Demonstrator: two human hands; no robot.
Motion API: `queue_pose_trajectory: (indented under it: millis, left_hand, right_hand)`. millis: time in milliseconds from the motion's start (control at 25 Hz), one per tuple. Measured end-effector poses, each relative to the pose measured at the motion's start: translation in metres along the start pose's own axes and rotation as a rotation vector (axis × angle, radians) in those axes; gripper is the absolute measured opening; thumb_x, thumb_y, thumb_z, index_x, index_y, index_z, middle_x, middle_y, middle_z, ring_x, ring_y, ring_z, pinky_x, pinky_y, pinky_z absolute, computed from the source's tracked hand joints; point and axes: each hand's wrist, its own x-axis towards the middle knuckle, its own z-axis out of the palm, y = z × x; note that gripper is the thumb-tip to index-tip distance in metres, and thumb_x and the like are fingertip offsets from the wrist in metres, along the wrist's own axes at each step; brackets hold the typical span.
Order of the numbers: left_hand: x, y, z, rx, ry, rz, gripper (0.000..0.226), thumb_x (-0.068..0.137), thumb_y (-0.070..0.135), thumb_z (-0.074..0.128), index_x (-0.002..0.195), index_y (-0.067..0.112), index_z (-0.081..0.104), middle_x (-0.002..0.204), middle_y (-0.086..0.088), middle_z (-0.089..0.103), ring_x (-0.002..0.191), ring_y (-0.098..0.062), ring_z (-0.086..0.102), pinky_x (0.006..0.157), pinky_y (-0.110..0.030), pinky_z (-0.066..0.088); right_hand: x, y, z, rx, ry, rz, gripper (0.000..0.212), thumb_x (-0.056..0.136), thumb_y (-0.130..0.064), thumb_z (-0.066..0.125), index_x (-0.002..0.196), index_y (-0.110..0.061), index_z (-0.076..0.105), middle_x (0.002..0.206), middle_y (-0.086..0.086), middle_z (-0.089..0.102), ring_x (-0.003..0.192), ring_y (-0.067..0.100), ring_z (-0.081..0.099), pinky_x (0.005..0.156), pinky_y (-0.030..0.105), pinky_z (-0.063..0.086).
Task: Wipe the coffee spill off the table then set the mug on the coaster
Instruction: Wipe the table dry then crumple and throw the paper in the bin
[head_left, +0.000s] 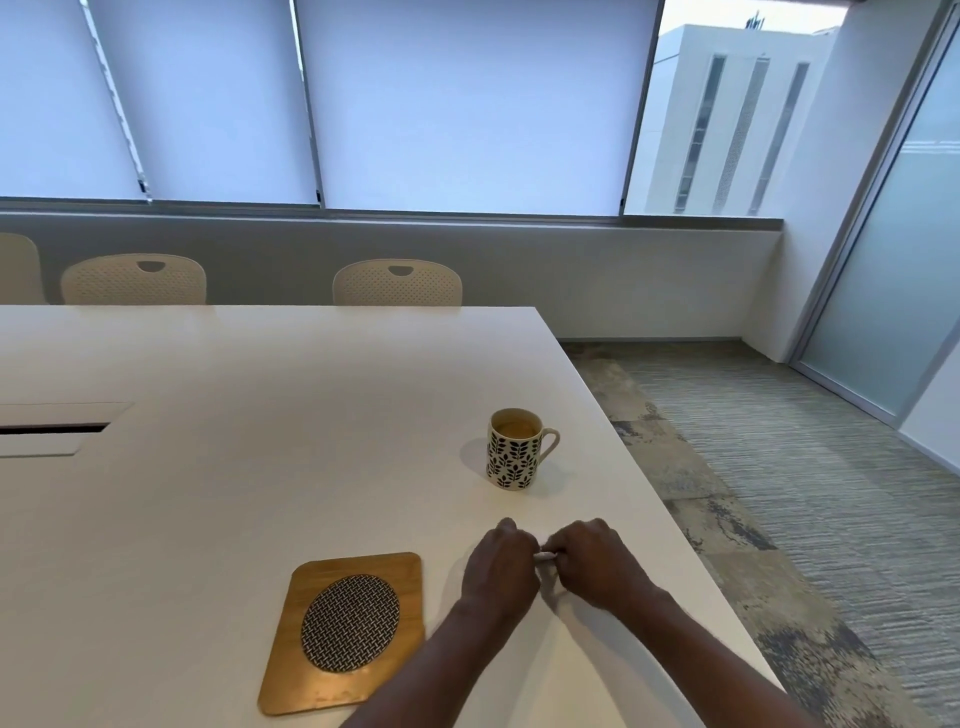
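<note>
A white mug (514, 451) with a dark leaf pattern stands upright on the white table (270, 395), its handle to the right and coffee inside. A wooden coaster (344, 631) with a woven black-and-white oval lies near the front edge, left of my hands. My left hand (500, 565) and my right hand (597, 564) meet knuckle to knuckle in front of the mug, both closed on a small white tissue (546, 555) that shows only as a sliver between them. I can make out no spill on the table; the hands hide the surface under them.
The table's right edge (649, 483) runs diagonally close to the mug, with carpet beyond. A cable slot (52, 429) opens at the left. Perforated white chairs (397, 283) stand along the far side under shaded windows.
</note>
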Motion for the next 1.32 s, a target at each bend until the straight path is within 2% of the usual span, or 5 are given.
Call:
queue_pose_trajectory:
  millis: [240,680,920,1120,1320]
  left_hand:
    - [-0.005,-0.007,-0.013,-0.195,-0.028,-0.174,0.014,0.075,0.015,0.054,0.064,0.008,0.059,0.069,-0.011,0.057,0.068,-0.023,0.051,0.057,-0.034,0.039]
    - [-0.008,-0.01,-0.034,-0.771,0.024,-0.294,0.038,0.072,-0.005,0.064,0.104,0.015,0.072,0.089,-0.004,0.075,0.082,-0.017,0.073,0.073,-0.036,0.063]
    - [0.006,0.002,-0.047,-1.304,-0.056,-0.308,0.052,0.072,-0.004,0.069,0.12,0.009,0.057,0.113,-0.02,0.067,0.102,-0.033,0.068,0.081,-0.04,0.059]
    - [0.008,0.026,-0.045,-0.8,-0.001,-0.09,0.05,0.071,0.027,0.078,0.12,0.026,0.067,0.111,0.007,0.072,0.101,-0.01,0.068,0.088,-0.03,0.057]
    - [0.01,0.035,-0.048,-1.019,0.171,-0.277,0.024,0.074,0.0,0.07,0.092,0.015,0.074,0.096,-0.006,0.074,0.092,-0.026,0.071,0.08,-0.047,0.061]
  right_hand:
    - [0.004,-0.005,0.001,0.173,-0.158,-0.147,0.024,0.081,-0.002,0.06,0.094,-0.016,0.073,0.089,0.001,0.076,0.078,0.016,0.067,0.068,0.03,0.053]
    - [-0.008,-0.03,0.009,0.57,0.114,0.023,0.062,0.072,-0.013,0.077,0.129,-0.027,0.057,0.11,-0.002,0.062,0.088,0.018,0.069,0.073,0.026,0.058]
    - [-0.01,-0.014,-0.032,0.738,0.265,0.08,0.023,0.075,-0.014,0.073,0.086,-0.034,0.08,0.069,-0.008,0.077,0.058,0.01,0.071,0.058,0.024,0.059]
    - [-0.014,-0.006,-0.044,0.919,0.398,0.152,0.015,0.079,-0.017,0.074,0.082,-0.03,0.08,0.071,-0.002,0.077,0.059,0.012,0.07,0.053,0.021,0.052]
    - [-0.021,-0.01,-0.043,0.701,0.326,-0.031,0.033,0.088,-0.018,0.065,0.104,-0.047,0.071,0.092,-0.026,0.074,0.084,-0.006,0.07,0.07,0.007,0.051]
